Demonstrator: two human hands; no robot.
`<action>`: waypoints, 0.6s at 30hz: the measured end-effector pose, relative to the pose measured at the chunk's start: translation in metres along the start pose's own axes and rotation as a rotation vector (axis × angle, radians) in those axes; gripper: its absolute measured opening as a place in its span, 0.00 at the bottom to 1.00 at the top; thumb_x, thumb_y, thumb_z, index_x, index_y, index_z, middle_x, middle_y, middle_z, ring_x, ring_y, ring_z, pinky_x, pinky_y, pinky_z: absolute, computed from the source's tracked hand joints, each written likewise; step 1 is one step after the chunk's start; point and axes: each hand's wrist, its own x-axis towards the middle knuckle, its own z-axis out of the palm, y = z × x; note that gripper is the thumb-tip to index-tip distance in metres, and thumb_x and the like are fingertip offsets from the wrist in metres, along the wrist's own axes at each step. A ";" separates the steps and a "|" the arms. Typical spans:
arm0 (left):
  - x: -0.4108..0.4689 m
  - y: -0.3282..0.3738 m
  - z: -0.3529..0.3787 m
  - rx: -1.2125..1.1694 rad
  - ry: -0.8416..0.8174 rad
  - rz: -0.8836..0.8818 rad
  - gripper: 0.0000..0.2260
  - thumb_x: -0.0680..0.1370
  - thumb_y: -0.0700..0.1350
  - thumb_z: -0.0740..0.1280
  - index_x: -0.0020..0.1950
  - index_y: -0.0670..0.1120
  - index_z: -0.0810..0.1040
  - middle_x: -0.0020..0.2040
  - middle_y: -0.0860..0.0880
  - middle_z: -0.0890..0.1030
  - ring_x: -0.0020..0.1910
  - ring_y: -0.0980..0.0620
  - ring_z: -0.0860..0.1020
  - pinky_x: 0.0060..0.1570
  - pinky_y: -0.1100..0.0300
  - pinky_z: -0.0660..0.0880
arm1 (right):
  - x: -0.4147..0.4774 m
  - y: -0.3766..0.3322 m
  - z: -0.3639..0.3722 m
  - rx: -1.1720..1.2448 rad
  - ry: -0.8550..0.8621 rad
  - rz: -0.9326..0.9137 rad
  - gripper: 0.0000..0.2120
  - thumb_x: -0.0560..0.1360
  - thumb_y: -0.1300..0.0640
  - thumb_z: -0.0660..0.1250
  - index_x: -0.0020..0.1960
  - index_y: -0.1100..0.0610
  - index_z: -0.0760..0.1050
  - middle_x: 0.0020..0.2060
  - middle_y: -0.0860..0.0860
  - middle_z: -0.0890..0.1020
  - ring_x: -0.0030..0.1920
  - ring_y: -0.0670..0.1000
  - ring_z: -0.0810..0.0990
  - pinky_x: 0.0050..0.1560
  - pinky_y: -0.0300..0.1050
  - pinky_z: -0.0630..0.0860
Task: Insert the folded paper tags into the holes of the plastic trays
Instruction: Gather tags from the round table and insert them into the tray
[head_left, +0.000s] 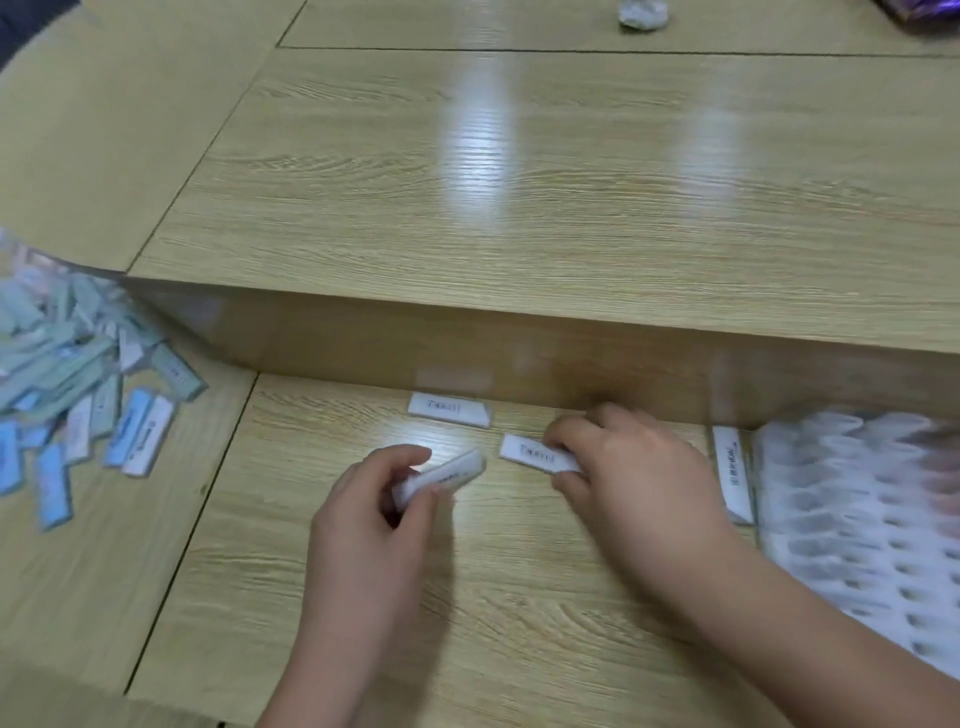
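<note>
Blurred plastic trays (857, 519), right edge

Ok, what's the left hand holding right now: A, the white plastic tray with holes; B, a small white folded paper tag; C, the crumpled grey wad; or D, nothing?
B: the left hand pinches a small white folded paper tag between its thumb and curled fingers.

looks like an office meeting room tbh, big light wood-laminate conference table (571, 208) with seamed panels and a raised middle section, ceiling lights reflecting off it
</note>
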 end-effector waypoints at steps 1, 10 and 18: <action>0.000 0.001 -0.001 -0.053 -0.003 -0.019 0.14 0.76 0.40 0.72 0.51 0.60 0.81 0.45 0.58 0.82 0.44 0.59 0.81 0.41 0.65 0.75 | -0.001 0.003 -0.004 0.050 -0.019 0.012 0.12 0.74 0.47 0.67 0.57 0.42 0.73 0.47 0.44 0.75 0.51 0.50 0.76 0.41 0.45 0.70; -0.024 0.075 0.015 -0.418 0.002 0.084 0.08 0.70 0.46 0.75 0.48 0.55 0.84 0.43 0.51 0.86 0.38 0.58 0.82 0.41 0.69 0.77 | -0.039 0.055 -0.068 0.435 0.187 -0.038 0.06 0.74 0.52 0.71 0.51 0.43 0.81 0.42 0.39 0.79 0.44 0.41 0.77 0.45 0.33 0.72; -0.069 0.141 0.086 -0.361 -0.148 0.266 0.09 0.70 0.48 0.79 0.47 0.60 0.84 0.43 0.55 0.86 0.42 0.57 0.84 0.41 0.71 0.76 | -0.092 0.161 -0.113 0.452 0.406 0.032 0.14 0.79 0.53 0.66 0.63 0.42 0.75 0.48 0.33 0.78 0.49 0.33 0.77 0.49 0.21 0.66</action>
